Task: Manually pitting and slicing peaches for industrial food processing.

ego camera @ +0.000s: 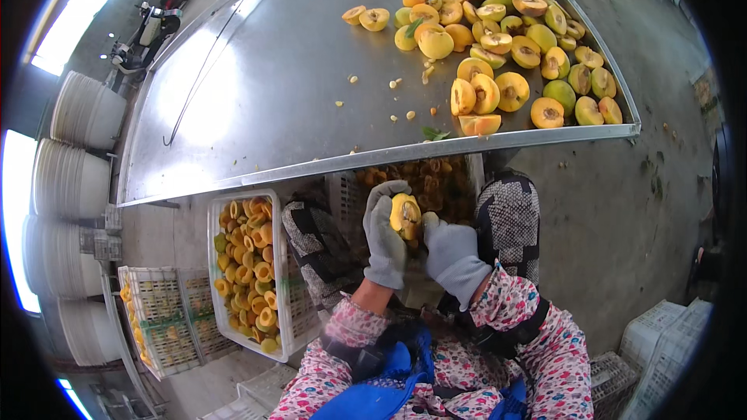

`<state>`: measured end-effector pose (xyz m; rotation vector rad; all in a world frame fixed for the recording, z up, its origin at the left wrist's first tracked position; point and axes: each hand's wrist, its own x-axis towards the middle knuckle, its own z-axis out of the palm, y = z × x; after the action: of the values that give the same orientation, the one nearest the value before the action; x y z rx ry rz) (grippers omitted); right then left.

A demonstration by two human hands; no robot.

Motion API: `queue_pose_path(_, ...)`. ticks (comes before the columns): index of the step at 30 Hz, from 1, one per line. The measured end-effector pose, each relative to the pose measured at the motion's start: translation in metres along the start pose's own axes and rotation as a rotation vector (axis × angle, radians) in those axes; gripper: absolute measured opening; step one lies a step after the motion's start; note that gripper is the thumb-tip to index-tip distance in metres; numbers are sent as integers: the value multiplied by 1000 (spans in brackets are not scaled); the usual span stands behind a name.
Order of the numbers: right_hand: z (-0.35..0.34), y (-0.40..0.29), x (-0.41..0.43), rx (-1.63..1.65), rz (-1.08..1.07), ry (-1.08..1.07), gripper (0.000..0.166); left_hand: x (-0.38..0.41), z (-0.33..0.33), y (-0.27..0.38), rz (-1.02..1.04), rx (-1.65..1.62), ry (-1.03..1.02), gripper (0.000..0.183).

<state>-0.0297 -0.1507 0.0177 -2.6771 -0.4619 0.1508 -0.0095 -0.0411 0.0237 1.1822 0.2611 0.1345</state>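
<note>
My left hand [386, 236], in a grey glove, is closed around a cut yellow apricot-like fruit [405, 216] whose brown centre faces up. Close to its right side is my right hand [454, 254], gloved too, with curled fingers; whether it holds a small tool cannot be seen. Below both hands, a crate of orange-brown pieces [440, 178] stands between my knees, partly under the table edge. Many halved fruits [496, 42] lie heaped on the right part of the metal table [280, 93], a few with leaves among them.
A white crate of pitted fruit halves [283, 280] stands left of my leg, beside another filled crate [169, 326]. A metal hook [168, 141] lies on the table. Stacked white tubs [73, 178] line the left side; white crates [656, 350] stand at lower right.
</note>
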Motion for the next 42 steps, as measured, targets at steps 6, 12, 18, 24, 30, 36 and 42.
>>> queue_pose_path(6,-12,1,7,-102,-38,-162,19,12,-7,4,-57,253,-91,33)
queue_pose_path(12,-19,8,10,104,-26,-339,31,22,-3,12,-548,22,11,40)
queue_pose_path(18,-33,15,7,1096,151,-531,35,3,-6,2,236,371,-143,32)
queue_pose_path(24,-33,21,2,1334,97,-653,32,0,-13,13,543,509,-385,27)
queue_pose_path(30,-33,24,1,626,-83,-595,34,4,-17,24,-204,295,-433,26)
queue_pose_path(36,-36,31,-6,1391,-66,-699,22,9,-14,36,-383,277,-627,27)
queue_pose_path(42,-42,27,-6,1762,100,-884,13,1,5,11,-28,104,-181,13)
